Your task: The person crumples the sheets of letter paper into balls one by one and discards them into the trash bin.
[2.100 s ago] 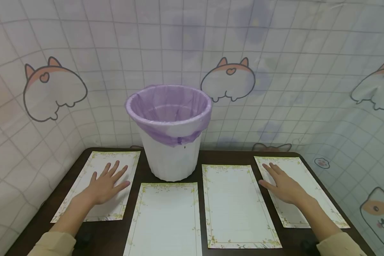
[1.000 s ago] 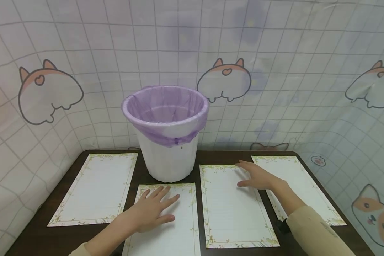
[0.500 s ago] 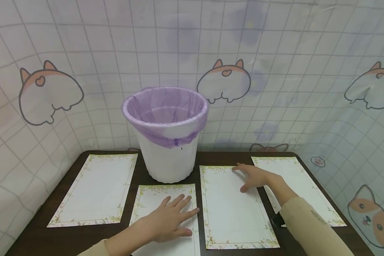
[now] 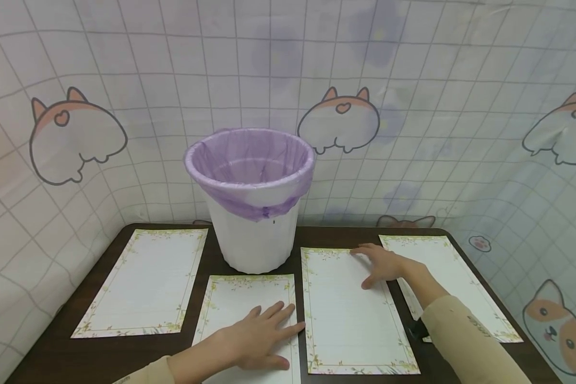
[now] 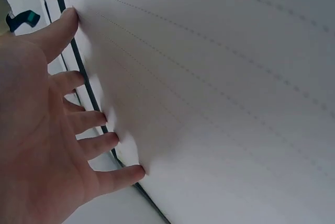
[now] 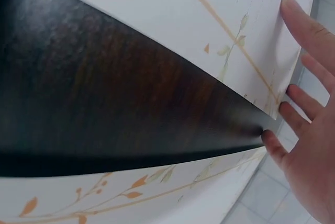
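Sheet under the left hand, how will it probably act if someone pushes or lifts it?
The sheet looks thin, so it would probably droop if lifted by one corner. It lies flat on the dark table with nothing visibly fastening it, so a sideways push by the left hand may slide it.

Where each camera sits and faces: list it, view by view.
Head: head-worn, looking forward and down at four sheets, bin and tabletop; left hand, right hand and sleeves show.
Left wrist: worn there, looking across a lined sheet; left hand shows.
Right wrist: worn there, looking at two sheets and tabletop between; right hand shows.
Shared, head and right wrist: right hand, tabletop.
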A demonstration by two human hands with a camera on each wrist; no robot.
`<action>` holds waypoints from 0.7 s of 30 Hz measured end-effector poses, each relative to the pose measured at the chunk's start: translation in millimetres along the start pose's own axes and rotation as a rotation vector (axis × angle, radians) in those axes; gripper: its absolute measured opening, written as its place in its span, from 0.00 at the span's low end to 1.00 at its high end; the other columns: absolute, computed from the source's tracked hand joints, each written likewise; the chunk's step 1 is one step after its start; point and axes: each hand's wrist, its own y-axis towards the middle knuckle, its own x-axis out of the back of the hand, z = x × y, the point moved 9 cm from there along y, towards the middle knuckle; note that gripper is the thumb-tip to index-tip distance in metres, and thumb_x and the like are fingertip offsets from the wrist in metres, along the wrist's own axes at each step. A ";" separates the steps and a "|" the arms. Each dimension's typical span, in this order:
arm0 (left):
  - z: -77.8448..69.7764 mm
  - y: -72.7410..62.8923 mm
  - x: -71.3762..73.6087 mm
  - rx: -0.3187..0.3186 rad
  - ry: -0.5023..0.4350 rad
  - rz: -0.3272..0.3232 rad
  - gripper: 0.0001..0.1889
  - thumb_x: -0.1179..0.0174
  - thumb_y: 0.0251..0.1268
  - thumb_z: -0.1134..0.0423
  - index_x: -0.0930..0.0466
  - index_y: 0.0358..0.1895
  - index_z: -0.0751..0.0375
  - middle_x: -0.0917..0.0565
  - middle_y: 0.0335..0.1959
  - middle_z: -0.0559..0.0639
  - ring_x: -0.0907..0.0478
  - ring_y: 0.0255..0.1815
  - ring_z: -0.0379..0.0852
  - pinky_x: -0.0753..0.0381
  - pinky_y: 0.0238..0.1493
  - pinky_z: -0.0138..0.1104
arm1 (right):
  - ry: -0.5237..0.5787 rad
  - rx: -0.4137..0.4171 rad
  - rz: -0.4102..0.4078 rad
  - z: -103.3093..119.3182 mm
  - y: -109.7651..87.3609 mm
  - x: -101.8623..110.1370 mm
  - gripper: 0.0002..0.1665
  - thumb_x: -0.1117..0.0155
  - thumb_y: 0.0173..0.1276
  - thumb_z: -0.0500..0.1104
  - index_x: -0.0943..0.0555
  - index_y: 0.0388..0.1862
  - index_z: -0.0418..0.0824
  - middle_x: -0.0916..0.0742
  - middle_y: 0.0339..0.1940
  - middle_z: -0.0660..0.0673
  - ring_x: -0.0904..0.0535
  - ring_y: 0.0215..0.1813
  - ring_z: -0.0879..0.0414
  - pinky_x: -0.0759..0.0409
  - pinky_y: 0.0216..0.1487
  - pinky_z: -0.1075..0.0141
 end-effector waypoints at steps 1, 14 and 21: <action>0.5 0.2 0.3 -0.002 0.001 -0.002 0.41 0.48 0.70 0.29 0.45 0.82 0.35 0.48 0.83 0.52 0.49 0.82 0.55 0.35 0.70 0.60 | 0.002 0.003 -0.007 -0.6 0.5 0.6 0.57 0.15 0.54 0.50 0.34 0.78 0.38 0.41 0.78 0.25 0.46 0.76 0.24 0.38 0.65 0.27; 4.5 2.7 -0.6 -0.015 -0.010 -0.007 0.41 0.48 0.71 0.30 0.45 0.83 0.37 0.49 0.84 0.53 0.51 0.82 0.55 0.37 0.71 0.60 | -0.098 -0.016 -0.051 -8.1 4.3 5.4 0.63 0.13 0.47 0.59 0.34 0.79 0.44 0.34 0.73 0.29 0.40 0.72 0.27 0.43 0.58 0.20; 3.7 3.3 0.9 -0.045 -0.084 -0.019 0.40 0.48 0.73 0.33 0.42 0.82 0.44 0.47 0.83 0.49 0.51 0.82 0.54 0.38 0.70 0.61 | -0.110 -0.007 -0.062 -6.3 2.5 5.1 0.68 0.13 0.47 0.61 0.38 0.81 0.41 0.32 0.71 0.28 0.37 0.70 0.27 0.39 0.57 0.21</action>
